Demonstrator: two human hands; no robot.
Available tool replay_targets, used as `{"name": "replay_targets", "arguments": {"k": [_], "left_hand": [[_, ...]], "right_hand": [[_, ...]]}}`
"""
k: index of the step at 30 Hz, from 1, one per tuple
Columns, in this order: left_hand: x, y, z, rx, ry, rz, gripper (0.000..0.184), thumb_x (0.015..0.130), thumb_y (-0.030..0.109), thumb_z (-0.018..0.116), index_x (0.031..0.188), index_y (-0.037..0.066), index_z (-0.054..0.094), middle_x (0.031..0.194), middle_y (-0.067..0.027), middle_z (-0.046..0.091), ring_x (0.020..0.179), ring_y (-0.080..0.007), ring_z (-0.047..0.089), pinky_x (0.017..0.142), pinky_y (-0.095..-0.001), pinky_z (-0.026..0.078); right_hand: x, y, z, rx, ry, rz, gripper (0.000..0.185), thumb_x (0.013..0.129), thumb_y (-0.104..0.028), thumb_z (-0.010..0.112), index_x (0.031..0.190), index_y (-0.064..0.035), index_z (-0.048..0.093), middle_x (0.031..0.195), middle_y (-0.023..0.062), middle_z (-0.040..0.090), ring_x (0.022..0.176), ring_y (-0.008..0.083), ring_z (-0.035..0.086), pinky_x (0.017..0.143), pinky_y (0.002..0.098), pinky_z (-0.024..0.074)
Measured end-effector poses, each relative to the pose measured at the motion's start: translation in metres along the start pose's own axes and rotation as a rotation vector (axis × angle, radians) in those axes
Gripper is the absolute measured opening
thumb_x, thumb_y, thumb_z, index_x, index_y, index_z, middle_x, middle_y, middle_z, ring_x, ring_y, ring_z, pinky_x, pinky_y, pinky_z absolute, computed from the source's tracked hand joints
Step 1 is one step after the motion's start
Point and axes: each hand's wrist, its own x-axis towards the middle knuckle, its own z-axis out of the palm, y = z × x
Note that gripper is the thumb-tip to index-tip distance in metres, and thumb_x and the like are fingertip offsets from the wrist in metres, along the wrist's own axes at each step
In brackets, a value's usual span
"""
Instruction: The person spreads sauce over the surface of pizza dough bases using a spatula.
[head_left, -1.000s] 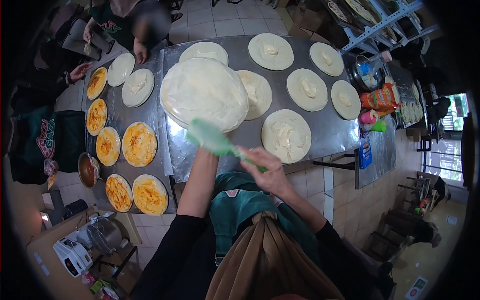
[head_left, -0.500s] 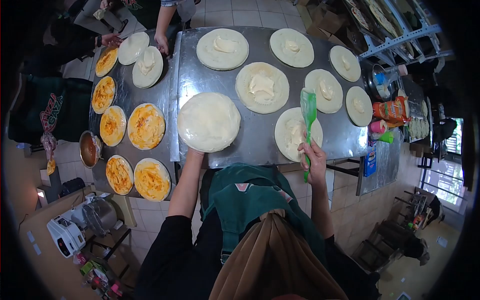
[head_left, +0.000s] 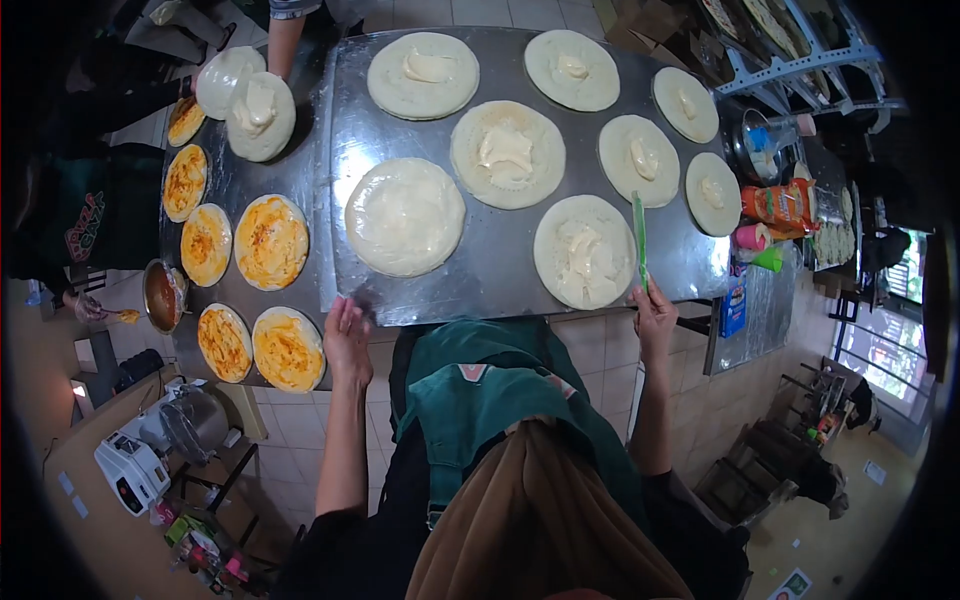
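Observation:
My left hand [head_left: 347, 335] is at the front edge of the metal table [head_left: 480, 290], its fingers apart and nothing in it. Just beyond it lies a round dough base [head_left: 404, 216] with a smooth, shiny cream coat. In my right hand [head_left: 655, 312] is a green spatula [head_left: 640, 240], upright with its blade edge-on to me. Beside the spatula, on its left, is a dough round [head_left: 584, 252] with a rough smear of cream. Another round [head_left: 507, 155] behind has a thick cream patch in its middle.
Several more rounds with cream dollops, such as one at the back [head_left: 423, 75], lie on the table. Orange-topped rounds [head_left: 272, 242] and a sauce bowl [head_left: 163, 296] are on the left. Co-workers' arms reach in at the back left. An orange packet [head_left: 778, 204] stands at the right.
The coated round was on my left hand and now lies on the table, let go. My right hand and spatula have shifted right. At the back left, two rounds have been moved leftward.

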Motion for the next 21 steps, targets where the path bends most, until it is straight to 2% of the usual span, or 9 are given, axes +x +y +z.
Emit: {"name": "replay_targets", "arguments": {"k": [2,3,5,9,12,14,17,19,21], "left_hand": [[-0.011,-0.007,0.011,0.027,-0.214,-0.082,0.048,0.096,0.034,0.039,0.135,0.005,0.039,0.136,-0.01,0.047,0.123,-0.021,0.046,0.103,-0.0381,0.036],[-0.016,-0.011,0.025,0.053,-0.343,-0.156,0.049,0.097,0.035,0.038,0.135,0.005,0.04,0.135,-0.0094,0.048,0.122,-0.0201,0.047,0.103,-0.0365,0.036],[-0.018,-0.03,0.06,0.169,-0.536,-0.235,0.05,0.097,0.036,0.038,0.134,0.003,0.041,0.132,-0.0083,0.052,0.118,-0.0179,0.05,0.102,-0.0334,0.036],[-0.005,-0.093,0.128,0.371,-0.608,-0.31,0.05,0.098,0.036,0.037,0.138,0.005,0.037,0.139,-0.007,0.045,0.121,-0.0207,0.047,0.1,-0.0352,0.037],[-0.007,-0.134,0.167,0.469,-0.539,-0.237,0.052,0.098,0.039,0.035,0.139,0.007,0.035,0.14,-0.0059,0.043,0.123,-0.0202,0.045,0.1,-0.0376,0.036],[-0.012,-0.154,0.187,0.503,-0.497,-0.176,0.054,0.098,0.041,0.035,0.141,0.008,0.034,0.141,-0.0049,0.042,0.123,-0.0196,0.044,0.099,-0.0391,0.036],[-0.011,-0.164,0.202,0.401,-0.42,-0.192,0.048,0.097,0.045,0.034,0.128,0.011,0.048,0.121,-0.0018,0.054,0.111,-0.0176,0.049,0.096,-0.0382,0.035],[-0.012,-0.165,0.207,0.296,-0.411,-0.208,0.046,0.097,0.046,0.032,0.116,0.011,0.055,0.106,-0.0022,0.058,0.101,-0.0162,0.052,0.094,-0.0362,0.035],[-0.007,-0.173,0.213,0.113,-0.544,-0.224,0.044,0.098,0.043,0.033,0.112,0.008,0.055,0.106,-0.0051,0.059,0.102,-0.0181,0.054,0.097,-0.0388,0.037]], "right_hand": [[0.013,0.033,-0.017,-0.151,0.019,-0.166,0.032,0.09,-0.006,0.059,0.121,0.0034,0.058,0.081,0.003,0.064,0.058,0.005,0.051,0.053,0.0205,0.0432],[0.016,0.036,-0.021,-0.19,0.003,-0.189,0.032,0.089,-0.005,0.058,0.12,0.0054,0.058,0.084,0.0079,0.066,0.07,0.0091,0.057,0.065,0.0238,0.0476],[0.019,0.039,-0.029,-0.314,-0.028,-0.232,0.031,0.089,-0.006,0.058,0.118,0.0047,0.059,0.087,0.0129,0.067,0.071,0.0138,0.06,0.066,0.0269,0.0487],[0.028,0.061,-0.042,-0.49,-0.049,-0.37,0.031,0.088,-0.008,0.057,0.117,0.0017,0.059,0.095,0.0204,0.066,0.079,0.0285,0.065,0.071,0.0348,0.0503],[0.027,0.065,-0.053,-0.578,-0.106,-0.234,0.033,0.088,-0.01,0.056,0.12,-0.0018,0.059,0.099,0.0205,0.065,0.085,0.0365,0.063,0.074,0.0388,0.0501],[0.027,0.074,-0.059,-0.567,-0.135,-0.269,0.035,0.088,-0.011,0.056,0.122,-0.0037,0.057,0.101,0.0201,0.065,0.087,0.0361,0.063,0.075,0.0386,0.0502],[0.03,0.081,-0.06,-0.595,-0.166,-0.326,0.035,0.089,-0.012,0.056,0.122,-0.0038,0.058,0.102,0.0198,0.065,0.086,0.0346,0.064,0.075,0.0372,0.0509],[0.034,0.08,-0.059,-0.493,-0.202,-0.212,0.033,0.089,-0.011,0.056,0.121,-0.0029,0.058,0.101,0.0186,0.066,0.081,0.0298,0.066,0.073,0.035,0.0513],[0.04,0.082,-0.065,-0.37,-0.242,-0.136,0.033,0.089,-0.01,0.056,0.121,-0.0022,0.059,0.098,0.0169,0.067,0.076,0.0234,0.066,0.071,0.032,0.0511]]}}
